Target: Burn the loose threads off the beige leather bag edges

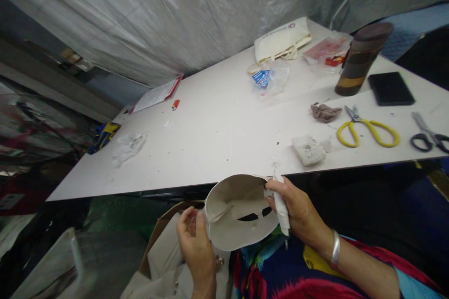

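A beige, open, pouch-like piece with two dark slots in its wall hangs between my hands, just off the table's front edge. My right hand is closed around a white-wrapped tool with a thin metal tip pointing up, and its fingertips also pinch the right rim of the piece. At the left rim is my left hand, fingers curled in and thumb close to the edge. What lies between those fingers is too blurred to make out. Below, more beige pieces rest in a cardboard box.
On the white table lie yellow-handled scissors, black-handled scissors, a small white bundle, a brown crumpled cloth and a phone. A dark bottle stands at the right. Farther back are plastic bags and a cloth bag.
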